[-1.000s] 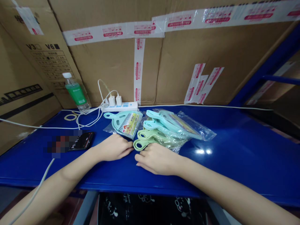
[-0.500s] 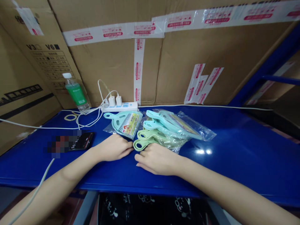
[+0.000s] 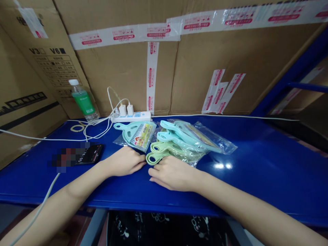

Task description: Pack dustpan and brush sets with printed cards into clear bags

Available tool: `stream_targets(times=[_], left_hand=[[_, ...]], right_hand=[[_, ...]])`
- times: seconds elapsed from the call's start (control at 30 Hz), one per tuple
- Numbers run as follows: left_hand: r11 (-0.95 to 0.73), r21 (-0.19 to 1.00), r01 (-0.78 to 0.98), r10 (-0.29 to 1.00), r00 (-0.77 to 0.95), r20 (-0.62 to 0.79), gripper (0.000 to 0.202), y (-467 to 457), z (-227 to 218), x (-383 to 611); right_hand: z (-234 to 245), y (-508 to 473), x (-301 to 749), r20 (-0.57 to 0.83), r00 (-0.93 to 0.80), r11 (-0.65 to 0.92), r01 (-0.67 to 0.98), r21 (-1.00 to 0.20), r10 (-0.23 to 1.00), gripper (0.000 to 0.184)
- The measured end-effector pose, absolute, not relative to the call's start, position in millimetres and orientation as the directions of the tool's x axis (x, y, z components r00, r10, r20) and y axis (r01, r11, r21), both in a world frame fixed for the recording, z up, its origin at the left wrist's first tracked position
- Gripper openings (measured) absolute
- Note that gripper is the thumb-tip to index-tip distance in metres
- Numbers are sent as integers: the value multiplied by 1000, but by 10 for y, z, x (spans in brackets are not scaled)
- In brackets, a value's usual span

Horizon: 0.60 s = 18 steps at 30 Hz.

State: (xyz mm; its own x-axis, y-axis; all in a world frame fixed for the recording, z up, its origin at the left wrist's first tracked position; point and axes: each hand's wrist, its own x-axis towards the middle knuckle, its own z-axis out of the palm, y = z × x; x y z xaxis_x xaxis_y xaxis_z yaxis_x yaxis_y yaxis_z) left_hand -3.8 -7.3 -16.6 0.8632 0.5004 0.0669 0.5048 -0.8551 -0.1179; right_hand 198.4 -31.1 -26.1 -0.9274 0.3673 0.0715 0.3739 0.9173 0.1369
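Nothing moved: phone (image 3: pixel 89 154), power strip (image 3: pixel 132 117) flank dustpan packs (image 3: pixel 179 143).

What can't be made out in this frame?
Head view only.
- phone: left part pixelated out.
- label print on the single dustpan pack: too small.
- count of packs in the pile: overlapping bags hide lower ones.
- under right hand and left hand: the hands cover it.

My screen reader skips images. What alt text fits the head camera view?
A person's left hand and right hand lie flat on a blue table, just before bagged mint and green dustpans. A phone, power strip and green-labelled bottle sit at left.
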Motion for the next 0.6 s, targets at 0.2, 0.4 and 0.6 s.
stream_targets(times=[0.2,0.4,0.6], left_hand=[[-850,-120,513,512,858,42,26,-81,-153,-32],[-851,-120,511,509,859,54,27,-79,-157,-35],[-853,-122,508,505,861,51,27,-75,-156,-35]], right_hand=[[-244,-316,1988,74,-929,922,370,118,363,26],[-232,-327,1996,90,-929,925,367,99,359,29],[-241,-321,2008,115,-928,928,365,77,355,25]])
